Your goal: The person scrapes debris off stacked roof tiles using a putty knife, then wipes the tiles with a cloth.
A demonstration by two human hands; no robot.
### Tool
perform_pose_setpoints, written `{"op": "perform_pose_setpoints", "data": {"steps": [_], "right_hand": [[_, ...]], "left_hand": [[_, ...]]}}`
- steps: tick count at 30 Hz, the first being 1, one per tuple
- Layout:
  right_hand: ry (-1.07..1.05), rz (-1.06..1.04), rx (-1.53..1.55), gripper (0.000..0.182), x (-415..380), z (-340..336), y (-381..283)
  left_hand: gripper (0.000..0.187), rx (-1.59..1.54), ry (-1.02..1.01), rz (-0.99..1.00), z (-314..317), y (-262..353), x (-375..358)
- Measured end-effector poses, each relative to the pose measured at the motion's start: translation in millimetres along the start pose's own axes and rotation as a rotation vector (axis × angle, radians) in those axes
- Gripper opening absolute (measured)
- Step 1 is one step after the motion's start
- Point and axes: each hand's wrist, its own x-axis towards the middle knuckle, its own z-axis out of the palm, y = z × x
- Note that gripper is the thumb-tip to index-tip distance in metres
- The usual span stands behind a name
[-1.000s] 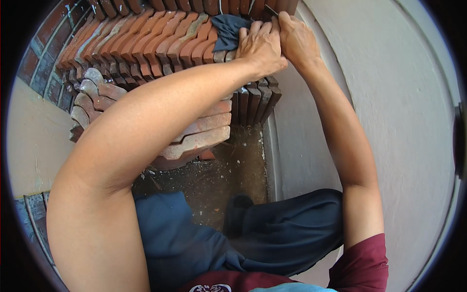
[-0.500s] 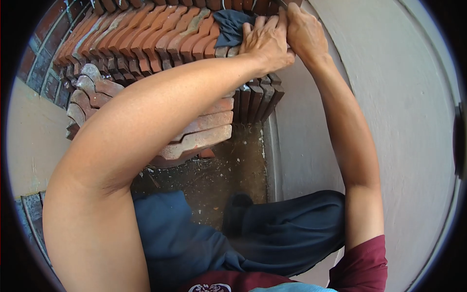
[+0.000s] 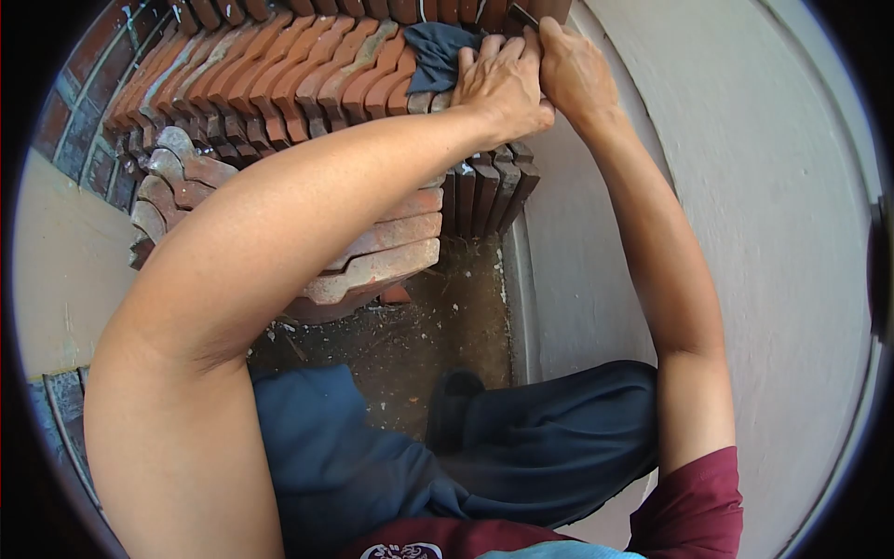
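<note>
Tool [image 3: 523, 16], dark and narrow, juts from the right hand [image 3: 579, 76], whose fingers are curled around it, so that only one end shows. Its visible length slants from upper left down to lower right, into the grip, and its tip sits just beyond the fingers of the left hand [image 3: 503, 88]. That hand lies back upward, its fingers reaching away from the body and slightly spread; whether they press or pinch anything underneath cannot be told. The two hands are side by side, too close to tell if they touch. A dark cloth [image 3: 436, 56] lies just left of the left hand, over the near-right end of the row of clay tiles [image 3: 326, 70], while the right hand is nearer the pale wall [image 3: 764, 186].
</note>
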Motion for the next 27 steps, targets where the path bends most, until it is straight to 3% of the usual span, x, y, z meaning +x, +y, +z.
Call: {"op": "perform_pose_setpoints", "data": {"steps": [12, 18, 27], "right_hand": [[-0.037, 0.062, -0.037, 0.030, 7, -6, 0], [0.045, 0.100, 0.281, 0.031, 1, 7, 6], [-0.012, 0.182, 0.288, 0.031, 2, -3, -8]], "left_hand": [[0.085, -0.033, 0.013, -0.011, 0, 4, 1], [0.090, -0.011, 0.018, -0.021, 0, 4, 1], [0.090, -0.068, 0.053, -0.060, -1, 4, -1]]}}
